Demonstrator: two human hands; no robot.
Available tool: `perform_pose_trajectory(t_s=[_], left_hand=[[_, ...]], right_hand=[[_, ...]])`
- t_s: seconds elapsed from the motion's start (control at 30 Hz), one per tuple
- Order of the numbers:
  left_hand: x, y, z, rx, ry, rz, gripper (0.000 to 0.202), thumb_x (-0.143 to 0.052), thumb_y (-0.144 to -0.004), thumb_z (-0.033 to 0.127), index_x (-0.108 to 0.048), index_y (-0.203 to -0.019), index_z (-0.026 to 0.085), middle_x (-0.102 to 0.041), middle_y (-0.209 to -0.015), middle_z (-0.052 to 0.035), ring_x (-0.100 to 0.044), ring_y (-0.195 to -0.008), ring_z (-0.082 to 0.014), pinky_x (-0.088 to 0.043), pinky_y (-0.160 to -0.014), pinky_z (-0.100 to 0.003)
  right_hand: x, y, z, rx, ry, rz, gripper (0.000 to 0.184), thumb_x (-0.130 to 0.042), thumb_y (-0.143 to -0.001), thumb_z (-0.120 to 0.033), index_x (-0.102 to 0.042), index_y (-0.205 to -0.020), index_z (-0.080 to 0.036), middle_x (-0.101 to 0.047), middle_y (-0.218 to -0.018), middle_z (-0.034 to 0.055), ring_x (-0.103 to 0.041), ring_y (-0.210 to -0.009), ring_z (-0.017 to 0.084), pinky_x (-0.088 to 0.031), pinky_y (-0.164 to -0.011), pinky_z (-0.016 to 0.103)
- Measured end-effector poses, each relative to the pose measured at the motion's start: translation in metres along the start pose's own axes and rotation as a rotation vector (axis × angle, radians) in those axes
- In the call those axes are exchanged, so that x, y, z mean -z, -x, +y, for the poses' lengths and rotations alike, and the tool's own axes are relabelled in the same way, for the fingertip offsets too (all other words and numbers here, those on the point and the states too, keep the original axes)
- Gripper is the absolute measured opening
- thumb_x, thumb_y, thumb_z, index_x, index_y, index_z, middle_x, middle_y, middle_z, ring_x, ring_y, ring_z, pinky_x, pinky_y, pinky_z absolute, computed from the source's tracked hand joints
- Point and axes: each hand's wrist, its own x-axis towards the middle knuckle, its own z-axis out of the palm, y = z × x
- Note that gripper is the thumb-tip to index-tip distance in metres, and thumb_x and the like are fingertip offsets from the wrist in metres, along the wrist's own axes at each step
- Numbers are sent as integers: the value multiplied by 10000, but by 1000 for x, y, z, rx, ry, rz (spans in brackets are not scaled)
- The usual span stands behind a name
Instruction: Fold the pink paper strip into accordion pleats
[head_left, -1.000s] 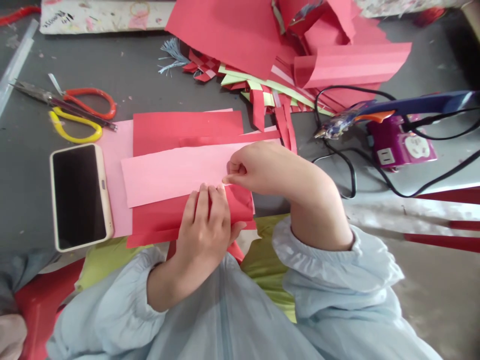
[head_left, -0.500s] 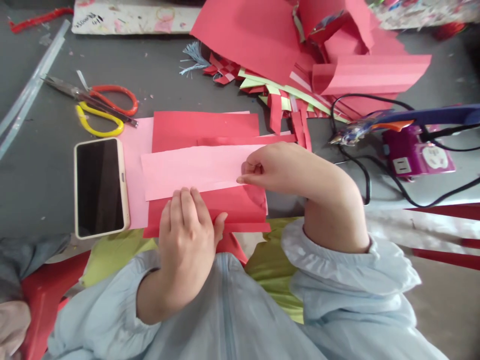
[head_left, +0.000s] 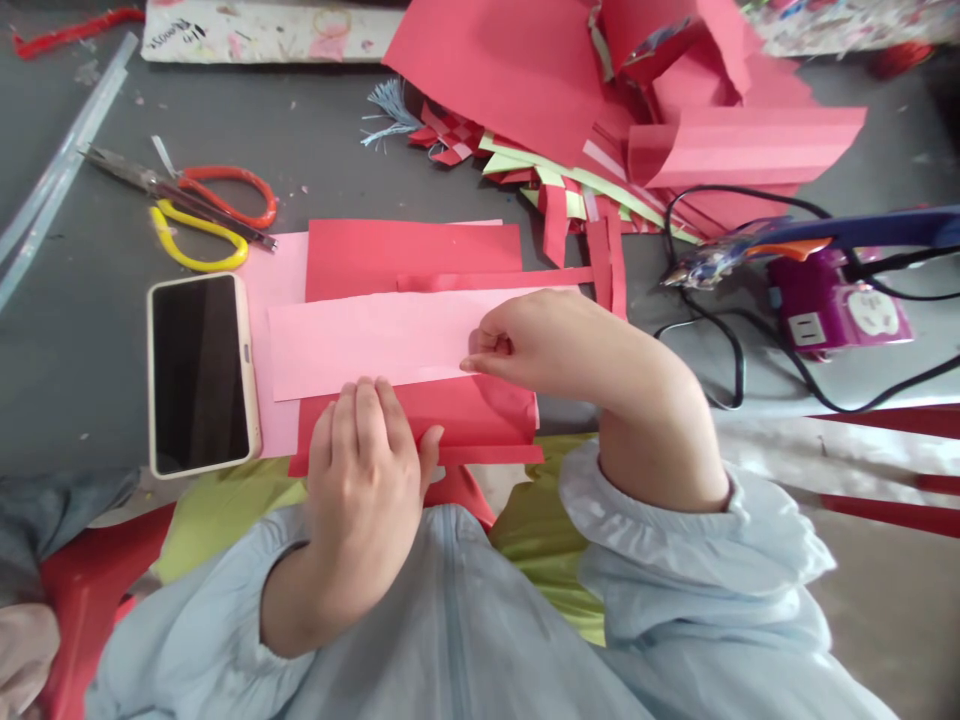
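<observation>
A folded strip of pink paper (head_left: 367,345) lies across the red paper (head_left: 412,245), with a larger pink sheet (head_left: 283,350) partly showing under the red at the left. My left hand (head_left: 366,470) rests flat and open on the red paper, its fingertips at the strip's lower edge. Over the strip's right part, my right hand (head_left: 517,345) is curled closed, with thumb and forefinger at the lower edge. It covers that end of the strip. Just above runs a narrow folded red strip (head_left: 487,280).
A phone (head_left: 201,375) lies at the left, below open scissors (head_left: 210,215). Red papers (head_left: 495,80) and woven pieces are heaped at the back. To the right are a blue glue gun (head_left: 840,235), a purple power socket (head_left: 832,305) and loose black cable (head_left: 739,350).
The pink strip has shifted slightly left over the red paper, its left end now overlapping the larger pink sheet more. Both hands have moved a little left too.
</observation>
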Motion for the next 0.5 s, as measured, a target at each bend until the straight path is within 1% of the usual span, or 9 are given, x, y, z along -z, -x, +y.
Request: perform_pose_trajectory(t_s=[0.07, 0.17, 0.27, 0.37, 0.5], left_hand=[[-1, -2, 2, -44, -7, 9, 526, -515, -963, 379, -565, -1296, -25, -649, -1220, -260, -640, -1132, -357, -505, -970, -461], [-2, -8, 5, -137, -56, 34, 504, -521, -961, 357, -597, -1244, -54, -674, -1180, -241, -653, -1090, -340, -510, -961, -431], [-4, -14, 7, -233, -80, 78, 474, -520, -965, 352, -623, -1232, -27, -700, -1147, -201, -667, -1044, -310, -524, -928, -396], [-6, -18, 7, -271, -102, 68, 467, -497, -976, 375, -633, -1239, 13, -715, -1108, -172, -673, -982, -288, -537, -868, -384], [-6, -21, 7, -282, -104, 50, 498, -465, -986, 416, -629, -1235, 17, -711, -1060, -178, -662, -938, -284, -537, -822, -387]], right_hand=[[-1, 0, -3, 3, 5, 15, 219, -531, -844, -270, -662, -681, -202, -710, -753, 13, -560, -701, 149, -333, -629, 284], [-2, 0, -5, 1, 7, 26, 230, -526, -850, -262, -659, -673, -199, -706, -739, 13, -562, -697, 149, -337, -630, 285], [-3, 0, -2, 7, -4, 36, 231, -535, -857, -276, -677, -692, -200, -712, -753, 18, -578, -714, 157, -350, -636, 289], [-2, 3, 8, 15, -11, 45, 209, -561, -864, -310, -717, -772, -206, -738, -821, 23, -616, -773, 176, -374, -660, 292], [0, 11, 26, 5, -8, 28, 205, -590, -870, -358, -740, -857, -220, -748, -863, 8, -634, -775, 174, -388, -659, 285]])
